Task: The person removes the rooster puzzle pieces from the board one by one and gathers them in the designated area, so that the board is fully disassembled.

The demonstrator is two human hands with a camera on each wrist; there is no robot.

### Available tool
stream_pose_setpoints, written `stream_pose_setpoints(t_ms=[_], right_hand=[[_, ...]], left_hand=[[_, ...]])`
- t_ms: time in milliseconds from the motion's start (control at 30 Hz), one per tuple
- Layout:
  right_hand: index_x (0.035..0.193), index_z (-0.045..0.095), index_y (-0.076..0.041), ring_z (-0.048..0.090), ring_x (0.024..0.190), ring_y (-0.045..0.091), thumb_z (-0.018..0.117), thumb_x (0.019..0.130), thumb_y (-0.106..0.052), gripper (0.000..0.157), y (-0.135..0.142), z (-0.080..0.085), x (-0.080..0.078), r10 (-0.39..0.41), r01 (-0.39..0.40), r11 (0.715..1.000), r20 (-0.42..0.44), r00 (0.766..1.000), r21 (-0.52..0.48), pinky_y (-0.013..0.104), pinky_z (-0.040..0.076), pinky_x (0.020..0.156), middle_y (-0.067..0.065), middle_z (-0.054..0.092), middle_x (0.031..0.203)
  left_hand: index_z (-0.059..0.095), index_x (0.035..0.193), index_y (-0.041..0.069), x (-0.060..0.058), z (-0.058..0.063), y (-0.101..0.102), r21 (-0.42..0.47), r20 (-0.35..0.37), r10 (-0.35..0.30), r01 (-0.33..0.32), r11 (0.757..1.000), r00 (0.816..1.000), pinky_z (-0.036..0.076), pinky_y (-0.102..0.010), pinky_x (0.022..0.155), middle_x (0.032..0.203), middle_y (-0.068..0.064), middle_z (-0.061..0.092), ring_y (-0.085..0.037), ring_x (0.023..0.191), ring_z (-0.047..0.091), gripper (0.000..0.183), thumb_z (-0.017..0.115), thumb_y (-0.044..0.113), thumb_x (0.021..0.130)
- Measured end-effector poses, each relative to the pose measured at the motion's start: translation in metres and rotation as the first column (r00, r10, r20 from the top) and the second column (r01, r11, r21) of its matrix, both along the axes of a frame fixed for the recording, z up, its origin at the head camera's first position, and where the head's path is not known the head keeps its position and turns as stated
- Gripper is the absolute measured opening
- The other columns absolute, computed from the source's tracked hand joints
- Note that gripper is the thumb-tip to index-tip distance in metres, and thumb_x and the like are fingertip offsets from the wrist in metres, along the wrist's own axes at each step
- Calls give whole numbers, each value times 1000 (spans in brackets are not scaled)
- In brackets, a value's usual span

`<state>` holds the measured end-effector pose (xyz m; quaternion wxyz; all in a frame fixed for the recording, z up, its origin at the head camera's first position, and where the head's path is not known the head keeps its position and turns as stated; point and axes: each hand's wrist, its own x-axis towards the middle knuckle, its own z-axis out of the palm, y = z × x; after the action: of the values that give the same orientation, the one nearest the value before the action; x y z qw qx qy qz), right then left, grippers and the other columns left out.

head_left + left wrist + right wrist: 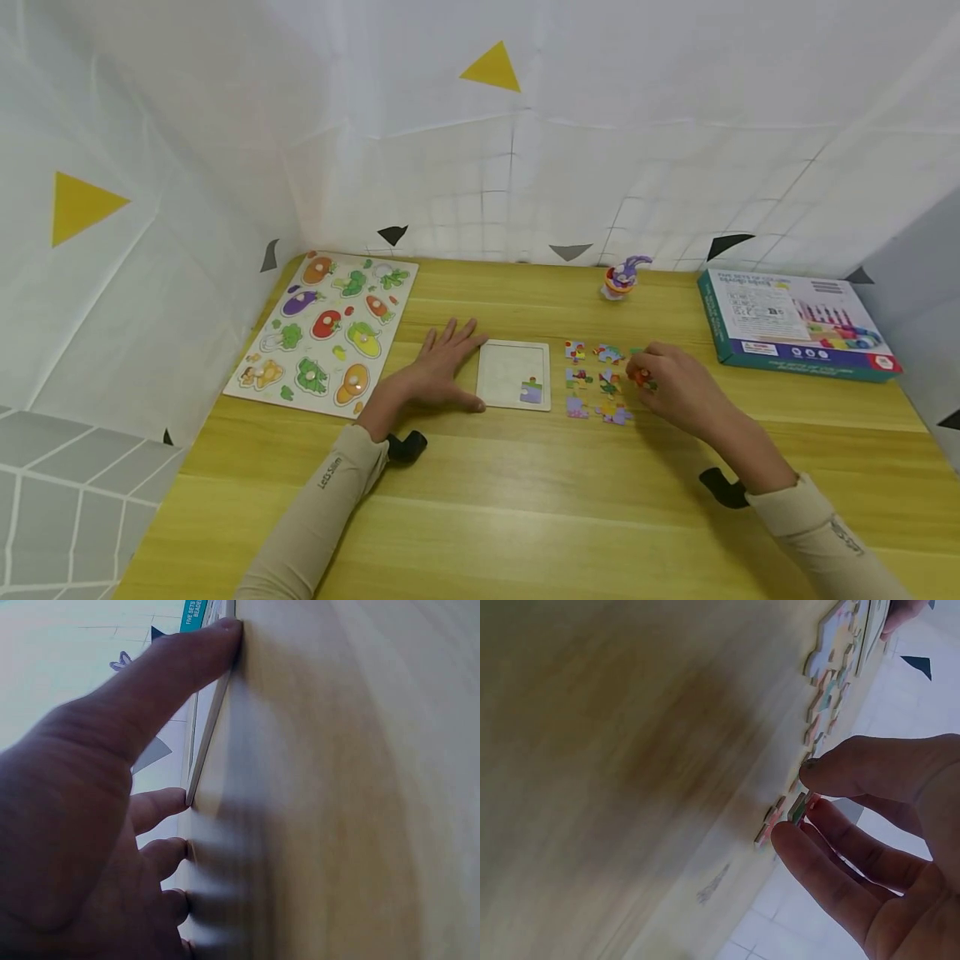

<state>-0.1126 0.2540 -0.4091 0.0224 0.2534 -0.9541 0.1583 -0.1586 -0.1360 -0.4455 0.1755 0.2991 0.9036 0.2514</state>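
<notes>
My left hand (438, 371) lies with its fingers spread at the left side of a square puzzle tray (489, 375); in the left wrist view, the thumb and index fingertips touch the tray's edge (204, 754). One purple and green puzzle piece (531, 392) sits in the tray's lower right corner. To the right of the tray, several loose jigsaw pieces (577, 407) are laid out in rows. My right hand (675, 387) is at their right end, and its thumb and fingers pinch a small green and red puzzle piece (801, 808). Beside that, another piece (766, 825) lies on the table.
A vegetable peg board (300, 354) lies on the left of the wooden table (487, 517). Toward the back stands a small purple rabbit figure (621, 277). At the right back is a boxed set (798, 325). White patterned sheeting (420, 167) hangs behind the table.
</notes>
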Motion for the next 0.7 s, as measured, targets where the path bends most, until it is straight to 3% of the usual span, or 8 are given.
stream_pose_setpoints(t_ms=[700], right_hand=[[91,73,-6,57,76,23,79,74,5,21,2,-6,1,-30,29,999,68,997,18,44,53,69,10,61,90]], left_hand=[[20,162,18,0,-2,-1,-3,-11,0,0,1000,1000,-9,-54,117,168,-7,-2,-31,151,-13,111,81,56,77]])
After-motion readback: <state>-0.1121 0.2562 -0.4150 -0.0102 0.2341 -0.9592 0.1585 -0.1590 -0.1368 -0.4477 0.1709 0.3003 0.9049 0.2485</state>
